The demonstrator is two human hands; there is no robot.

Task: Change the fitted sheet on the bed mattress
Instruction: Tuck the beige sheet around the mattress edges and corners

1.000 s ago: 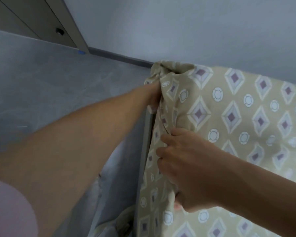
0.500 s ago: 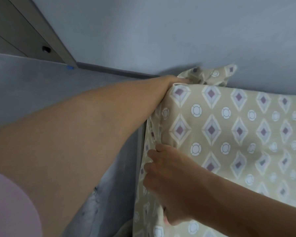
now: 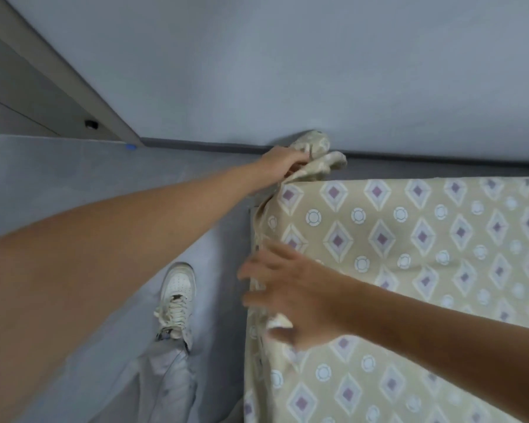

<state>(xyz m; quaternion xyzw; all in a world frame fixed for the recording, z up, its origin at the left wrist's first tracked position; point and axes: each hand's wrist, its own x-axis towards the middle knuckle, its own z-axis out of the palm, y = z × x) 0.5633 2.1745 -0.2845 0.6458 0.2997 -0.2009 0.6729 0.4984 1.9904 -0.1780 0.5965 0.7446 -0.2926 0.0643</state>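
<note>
Grey floor (image 3: 74, 178) meets a pale wall (image 3: 287, 71) beside the bed, where the sheet (image 3: 425, 254) (beige, with diamonds and circles) covers the mattress top and hangs down its near side. At the far corner by the wall, the left hand (image 3: 283, 163) grips a bunched wad of sheet. Over the side edge, the right hand (image 3: 293, 294) is spread, fingers (image 3: 257, 270) wide, blurred. A white shoe (image 3: 176, 294) stands on the floor.

White laced sneaker (image 3: 177, 288) and grey trouser leg (image 3: 165, 380) on grey floor (image 3: 58, 172); dark skirting (image 3: 202, 147) below pale wall (image 3: 287, 62).
</note>
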